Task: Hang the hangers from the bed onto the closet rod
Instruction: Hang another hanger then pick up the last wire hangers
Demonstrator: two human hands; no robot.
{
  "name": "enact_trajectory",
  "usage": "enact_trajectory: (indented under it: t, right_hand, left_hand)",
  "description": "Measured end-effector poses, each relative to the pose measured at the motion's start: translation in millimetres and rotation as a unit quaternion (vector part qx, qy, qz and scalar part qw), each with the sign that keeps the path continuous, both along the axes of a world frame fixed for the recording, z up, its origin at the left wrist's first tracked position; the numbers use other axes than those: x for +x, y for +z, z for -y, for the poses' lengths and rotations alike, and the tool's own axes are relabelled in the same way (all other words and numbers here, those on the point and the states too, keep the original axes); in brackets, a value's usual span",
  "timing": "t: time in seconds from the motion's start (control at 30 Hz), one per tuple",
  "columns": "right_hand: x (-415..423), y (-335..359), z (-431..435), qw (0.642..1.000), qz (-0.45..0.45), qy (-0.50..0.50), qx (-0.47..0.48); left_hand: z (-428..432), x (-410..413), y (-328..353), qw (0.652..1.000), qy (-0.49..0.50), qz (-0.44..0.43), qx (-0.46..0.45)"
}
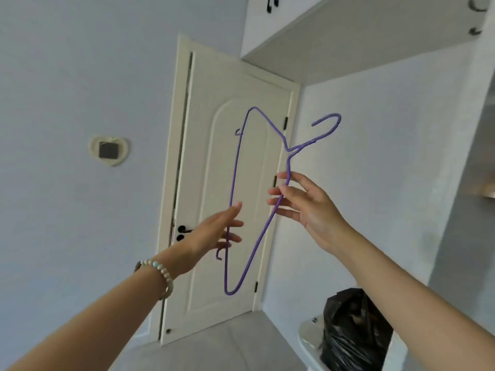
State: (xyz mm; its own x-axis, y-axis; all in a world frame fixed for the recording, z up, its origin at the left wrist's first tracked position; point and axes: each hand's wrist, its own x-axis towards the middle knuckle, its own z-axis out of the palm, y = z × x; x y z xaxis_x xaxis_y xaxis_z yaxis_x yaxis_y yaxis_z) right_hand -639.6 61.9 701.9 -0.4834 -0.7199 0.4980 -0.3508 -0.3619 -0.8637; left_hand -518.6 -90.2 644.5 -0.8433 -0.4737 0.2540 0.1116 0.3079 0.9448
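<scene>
A purple wire hanger (235,167) hangs in mid-air in front of the white door, tilted so its hook (330,120) points up and to the right. My right hand (302,204) pinches the hanger's sloping arm just below the neck, between thumb and fingers. My left hand (217,231) reaches up with straight fingers that touch the long bar, near a small notch hook. Neither the closet rod nor the bed is in view.
A white panelled door (214,277) with a black handle (183,232) stands shut behind the hanger. An overhead cabinet (361,41) juts out at the top right. A black plastic bag (353,328) sits at the lower right. A heart-shaped wall plate (109,150) is on the left wall.
</scene>
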Motion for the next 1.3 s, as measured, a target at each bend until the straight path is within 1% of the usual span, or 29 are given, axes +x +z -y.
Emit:
enact_trajectory:
  t: [0.1, 0.2, 0.3, 0.47, 0.53, 0.6, 0.67, 0.73, 0.9, 1.07, 1.17, 1.23, 1.3]
  right_hand:
    - [2.5, 44.7, -34.8, 0.998, -0.038, -0.02, -0.036]
    - [7.3, 78.5, -61.9, 0.993, -0.056, -0.054, -0.084]
    - [8.1, 101.9, -87.3, 0.985, -0.06, -0.099, -0.13]
    - [-11.0, 116.7, -131.7, 0.963, -0.079, -0.203, -0.158]
    - [-25.5, 116.3, -150.3, 0.957, -0.073, -0.229, -0.163]
    - [-43.7, 113.4, -171.5, 0.95, -0.061, -0.254, -0.169]
    - [-66.3, 108.2, -198.1, 0.943, -0.045, -0.278, -0.176]
    - [-89.8, 102.2, -226.2, 0.937, -0.021, -0.293, -0.187]
    - [-149.6, 90.2, -297.1, 0.927, 0.032, -0.324, -0.186]
    - [-208.1, 85.5, -358.8, 0.925, 0.056, -0.335, -0.171]
    - [-239.2, 87.3, -390.1, 0.921, 0.055, -0.347, -0.17]
    - [-257.3, 90.5, -408.5, 0.916, 0.044, -0.364, -0.16]
    - [-274.6, 95.3, -424.8, 0.904, 0.033, -0.401, -0.144]
  left_hand:
    - [-33.5, -16.5, 48.9, 0.994, -0.098, 0.02, -0.032]
    - [-64.0, -23.7, 82.8, 0.983, -0.182, 0.006, -0.041]
    - [-87.5, -34.5, 105.9, 0.97, -0.243, -0.005, -0.014]
    - [-127.6, -66.6, 125.7, 0.946, -0.318, 0.019, 0.057]
    - [-146.3, -80.4, 128.8, 0.932, -0.356, 0.037, 0.06]
    - [-167.6, -96.0, 128.8, 0.922, -0.381, 0.055, 0.034]
    - [-193.2, -116.5, 126.8, 0.923, -0.381, 0.057, -0.019]
    - [-218.6, -138.0, 123.5, 0.927, -0.368, 0.039, -0.065]
    - [-276.4, -198.7, 114.2, 0.922, -0.374, -0.003, -0.1]
    - [-337.9, -257.6, 110.7, 0.921, -0.38, -0.038, -0.082]
    - [-372.6, -290.6, 112.0, 0.922, -0.379, -0.045, -0.07]
    - [-394.2, -310.5, 113.1, 0.921, -0.382, -0.053, -0.054]
    - [-416.0, -331.1, 114.6, 0.923, -0.377, -0.067, -0.039]
